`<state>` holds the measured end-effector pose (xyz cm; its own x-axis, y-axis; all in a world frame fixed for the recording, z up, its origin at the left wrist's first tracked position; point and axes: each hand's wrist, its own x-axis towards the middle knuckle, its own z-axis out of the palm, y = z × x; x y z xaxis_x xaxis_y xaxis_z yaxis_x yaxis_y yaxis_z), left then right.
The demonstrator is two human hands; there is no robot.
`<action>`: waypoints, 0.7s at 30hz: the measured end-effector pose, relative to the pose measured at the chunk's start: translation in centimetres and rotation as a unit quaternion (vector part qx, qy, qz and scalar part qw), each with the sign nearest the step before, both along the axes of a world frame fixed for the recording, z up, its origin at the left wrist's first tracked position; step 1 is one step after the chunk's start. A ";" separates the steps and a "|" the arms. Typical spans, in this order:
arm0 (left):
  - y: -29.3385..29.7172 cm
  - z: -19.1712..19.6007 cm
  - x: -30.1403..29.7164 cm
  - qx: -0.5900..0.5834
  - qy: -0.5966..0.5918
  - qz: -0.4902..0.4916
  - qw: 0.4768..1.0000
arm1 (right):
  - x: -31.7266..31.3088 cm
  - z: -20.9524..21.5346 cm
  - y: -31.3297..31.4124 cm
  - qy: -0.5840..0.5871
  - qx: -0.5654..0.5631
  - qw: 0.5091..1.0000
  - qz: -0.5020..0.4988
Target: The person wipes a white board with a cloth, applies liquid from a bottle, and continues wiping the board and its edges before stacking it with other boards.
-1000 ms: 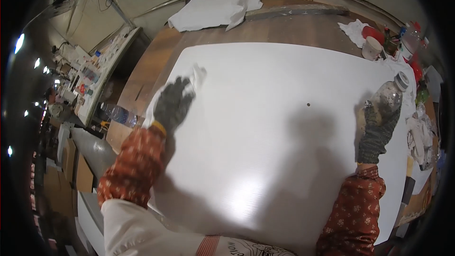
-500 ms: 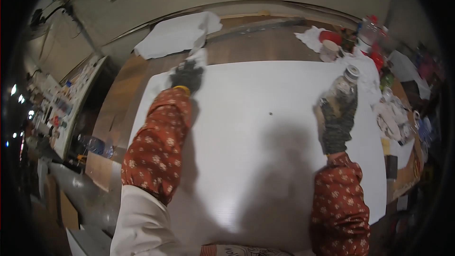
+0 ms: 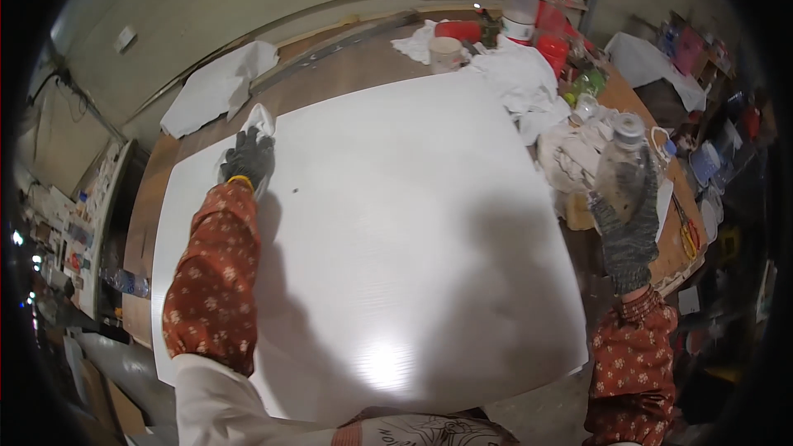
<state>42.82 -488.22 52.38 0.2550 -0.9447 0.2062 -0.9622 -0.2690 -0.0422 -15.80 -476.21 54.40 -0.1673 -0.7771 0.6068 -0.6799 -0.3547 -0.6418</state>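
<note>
A large white sheet or board (image 3: 388,223) with a glossy surface lies in front of me. My left hand (image 3: 249,157), in a dark grey glove, is at its far left part and grips a white cloth (image 3: 261,120) that sticks out beyond the fingers. A small dark speck (image 3: 295,191) shows on the white surface to the right of that hand. Past the board's right edge, my right hand (image 3: 626,227), gloved too, is wrapped round a clear plastic bottle (image 3: 618,172) with a pale cap, held upright over the table's right side.
A white cloth (image 3: 219,87) lies at the far left. Crumpled white rags (image 3: 522,87), a cup (image 3: 446,55), a red-capped bottle (image 3: 519,8) and a green bottle (image 3: 589,83) crowd the far right. Yellow-handled scissors (image 3: 688,235) lie near the wooden table's (image 3: 142,223) right edge.
The view has turned to the right. My right hand has carried the bottle off the white surface, out past its right edge. My left hand still holds the cloth at the far left.
</note>
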 end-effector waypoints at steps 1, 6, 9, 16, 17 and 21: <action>-1.9 -0.5 -1.9 -0.020 0.039 0.035 0.998 | -0.1 0.8 0.4 0.110 0.024 0.994 0.015; -7.2 -1.4 -21.0 -0.051 -0.001 -0.290 0.956 | 0.6 2.7 -0.6 0.194 0.109 0.974 0.041; -4.6 -3.0 -31.1 -0.043 -0.014 -0.433 0.900 | -1.2 4.2 -2.4 0.266 0.132 0.954 0.045; 2.6 -0.6 -21.6 -0.189 0.008 -0.198 0.962 | 1.7 3.6 -11.5 0.374 0.082 0.918 0.099; 2.5 -1.3 -18.5 -0.194 0.078 -0.195 0.958 | 3.4 3.8 -12.8 0.407 0.141 0.899 0.084; 2.3 -1.3 -19.4 -0.171 0.093 -0.189 0.962 | 4.5 2.2 -18.0 0.482 0.070 0.872 0.045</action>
<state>23.45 -485.88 51.05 -0.0308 -0.8623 0.5055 -0.9763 0.1345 0.1698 -11.29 -494.16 56.60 0.4336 -0.8383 0.3305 -0.9010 -0.3982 0.1720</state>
